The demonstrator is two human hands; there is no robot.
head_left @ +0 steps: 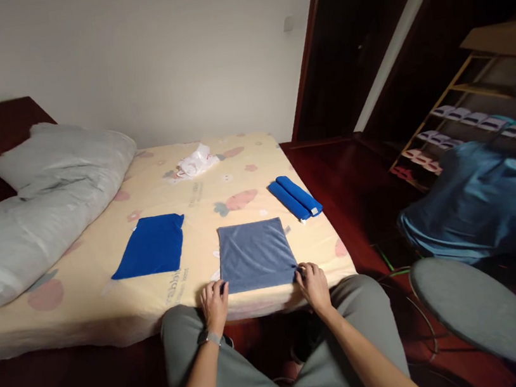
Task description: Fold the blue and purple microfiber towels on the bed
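Observation:
A grey-blue cloth (255,253) lies flat and square on the bed's near edge. My left hand (215,303) pinches its near left corner, and my right hand (312,284) pinches its near right corner. A bright blue cloth (151,245) lies flat to the left. Two rolled blue cloths (295,197) rest side by side near the bed's right edge.
The bed (110,304) has a yellow printed sheet, a grey pillow and duvet (42,198) at the left, and a crumpled white bag (194,161) at the far end. A round grey stool (475,307) and another person in blue (476,207) are at the right.

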